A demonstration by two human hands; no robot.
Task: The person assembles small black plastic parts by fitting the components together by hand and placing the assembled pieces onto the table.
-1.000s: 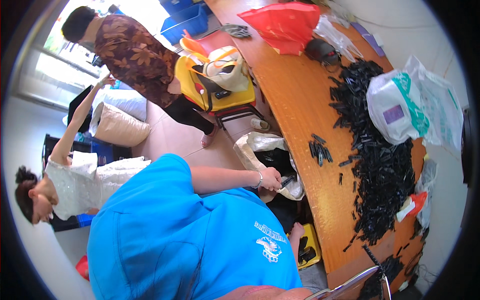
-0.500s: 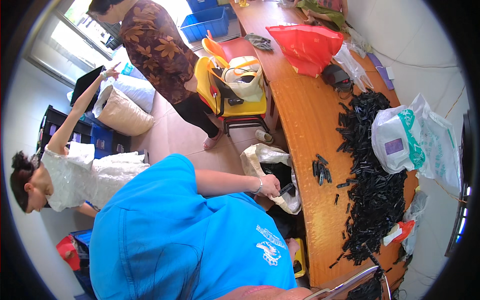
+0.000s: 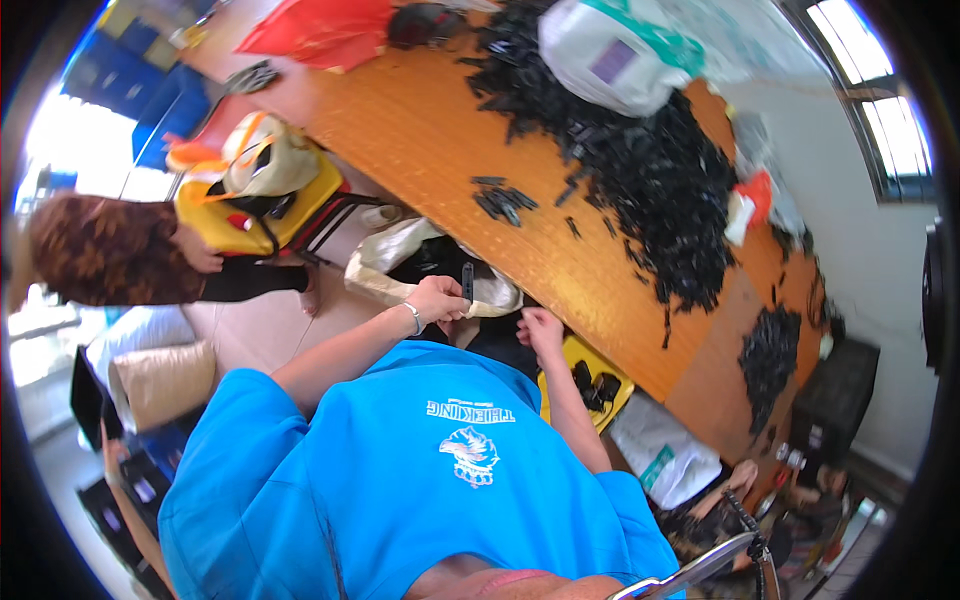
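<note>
My left hand (image 3: pixel 437 299), with a bracelet at the wrist, pinches a slim black plastic piece (image 3: pixel 467 284) upright between thumb and fingers. It is held over the rim of a cream sack (image 3: pixel 372 262), whose inside looks dark. My right hand (image 3: pixel 540 329) is closed beside the table's edge, fingers curled together; whatever may be between them is hidden. Close by on the wooden table (image 3: pixel 420 130) lies a small group of similar black pieces (image 3: pixel 503 200). Beyond it spreads a large heap of black pieces (image 3: pixel 640 170).
A white plastic bag (image 3: pixel 600 60) rests on the heap. Below the table edge are a yellow container (image 3: pixel 610 385) holding dark things and a white bag (image 3: pixel 665 450). At left, a person stands by a yellow chair (image 3: pixel 215 215) carrying a tote bag (image 3: pixel 265 150). Other people are nearby.
The view has swung round, so the table now slants across it. My left hand now holds the black piece upright instead of slanted. My right hand has come into clear view.
</note>
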